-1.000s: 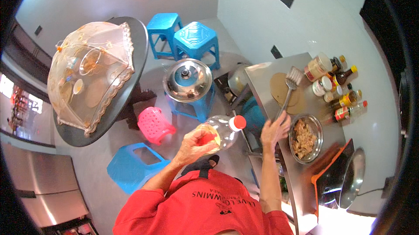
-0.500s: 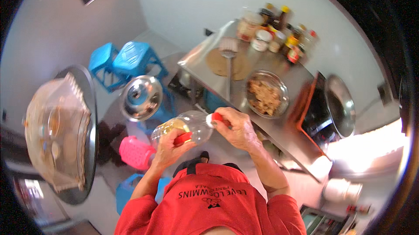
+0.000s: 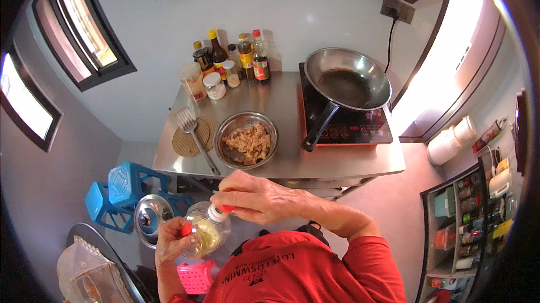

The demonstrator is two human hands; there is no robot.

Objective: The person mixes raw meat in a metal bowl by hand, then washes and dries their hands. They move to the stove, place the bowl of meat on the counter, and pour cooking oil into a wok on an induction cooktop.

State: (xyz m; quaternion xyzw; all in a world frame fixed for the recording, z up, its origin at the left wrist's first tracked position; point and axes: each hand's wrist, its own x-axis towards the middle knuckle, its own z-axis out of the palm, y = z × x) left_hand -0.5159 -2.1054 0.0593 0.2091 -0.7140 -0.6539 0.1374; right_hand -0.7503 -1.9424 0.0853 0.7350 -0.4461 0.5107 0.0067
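A large clear plastic bottle [image 3: 209,238] with pale yellow oil-like liquid is held in front of my body, near the counter's front edge. My left hand [image 3: 172,242] is closed round its red handle [image 3: 186,229]. The fingers of my right hand [image 3: 256,195] pinch the red cap [image 3: 226,208] at the white neck [image 3: 215,213]. Whether the cap is still joined to the neck, I cannot tell; the fingers cover part of it. Beyond my hands, a steel bowl [image 3: 220,153] of raw-looking meat pieces [image 3: 247,143] stands on the counter.
A frying pan [image 3: 349,78] sits on the induction cooker [image 3: 360,129] at the right. A slotted spatula [image 3: 198,140] lies over a round mat [image 3: 181,144]. Sauce bottles [image 3: 246,55] and jars [image 3: 214,85] line the wall. Blue stools [image 3: 126,185] and a steel lid [image 3: 151,218] are at the left.
My view has swung right toward the counter, bringing the pan and cooker nearer the middle. The bottle has tipped more upright, while both hands keep hold of the handle and cap.
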